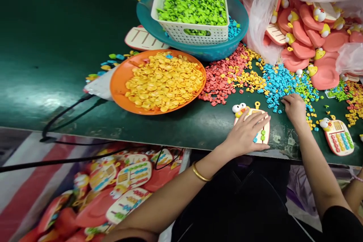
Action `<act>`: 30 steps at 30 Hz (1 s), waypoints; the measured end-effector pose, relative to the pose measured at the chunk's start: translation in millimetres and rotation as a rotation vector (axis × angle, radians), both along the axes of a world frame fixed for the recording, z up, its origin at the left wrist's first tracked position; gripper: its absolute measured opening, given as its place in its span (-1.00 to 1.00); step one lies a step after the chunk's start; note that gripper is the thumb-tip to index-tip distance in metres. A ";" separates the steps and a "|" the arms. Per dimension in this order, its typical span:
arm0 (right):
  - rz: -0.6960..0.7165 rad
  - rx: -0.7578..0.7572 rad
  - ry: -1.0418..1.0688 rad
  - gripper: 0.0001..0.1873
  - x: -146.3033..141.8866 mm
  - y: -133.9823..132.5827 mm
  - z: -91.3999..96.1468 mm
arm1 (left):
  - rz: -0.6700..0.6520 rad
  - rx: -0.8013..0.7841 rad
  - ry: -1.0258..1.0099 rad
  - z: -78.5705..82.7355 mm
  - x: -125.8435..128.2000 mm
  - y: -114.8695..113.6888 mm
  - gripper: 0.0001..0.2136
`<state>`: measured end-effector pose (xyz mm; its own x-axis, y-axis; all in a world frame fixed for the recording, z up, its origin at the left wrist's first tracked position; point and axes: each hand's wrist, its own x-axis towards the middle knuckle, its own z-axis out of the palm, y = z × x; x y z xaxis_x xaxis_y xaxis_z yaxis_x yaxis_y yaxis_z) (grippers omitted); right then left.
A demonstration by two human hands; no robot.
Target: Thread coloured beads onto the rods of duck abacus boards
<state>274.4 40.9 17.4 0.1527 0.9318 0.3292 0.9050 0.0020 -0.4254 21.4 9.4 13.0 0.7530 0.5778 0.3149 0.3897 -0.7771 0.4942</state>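
My left hand (245, 132) lies over a cream and pink duck-headed toy (257, 114) near the table's front edge, fingers stretched out across its face. Green and blue beads show on the toy beside the fingers, and the rest is covered. Close by, my right hand (295, 110) is at the edge of a pile of small blue beads (276, 81), its fingers pinched together. What is between those fingertips, if anything, is hidden. To the right lies another duck toy (338, 137) with rows of red, yellow, blue and green beads.
An orange bowl (119, 83) of yellow pieces stands left of a red bead pile (219, 83). A white basket (170, 30) of green pieces sits in a blue basin (147, 7). A plastic bag (263, 11) holds pink toys. Below are more toys (133, 174) and a black cable (70, 162).
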 end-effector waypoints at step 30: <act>0.200 0.108 0.113 -0.73 -49.1 -44.2 -7.0 | 0.076 -0.105 -0.043 3.0 2.0 0.1 -0.02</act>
<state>225.3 -3.2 10.4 0.0106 0.9074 0.4202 0.8287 0.2272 -0.5115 23.4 9.5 16.0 0.6928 0.6643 0.2806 0.4223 -0.6892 0.5888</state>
